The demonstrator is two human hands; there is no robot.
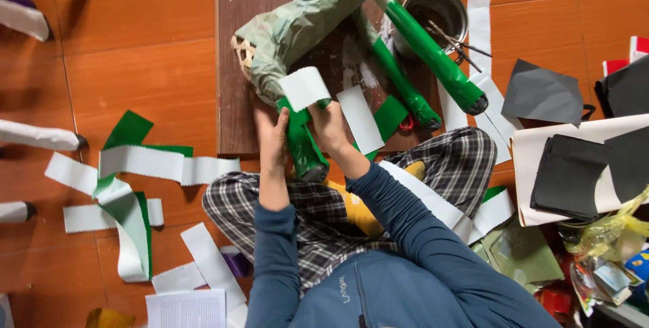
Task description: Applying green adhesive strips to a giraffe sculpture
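The green-wrapped leg (pixel 301 140) of a paper-covered animal frame (pixel 304 17) rests over the person's lap, its body on a dark wooden board (pixel 233 64). The left hand (pixel 272 140) and right hand (pixel 329 125) curl closed around it, the right pinching a white paper strip (pixel 304 87) with a pinked edge. It looks light, hollow and crushable, best held along the stiff tube; glossy strips (pixel 145 162) litter the tiled floor (pixel 149 51).

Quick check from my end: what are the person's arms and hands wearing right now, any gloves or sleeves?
No gloves: the left hand and right hand are bare, with no rings or watch visible. Both arms wear long dark blue sleeves, pushed up a little so the wrists and lower forearms show. The fabric looks plain, without stripes or cuffs of another colour.
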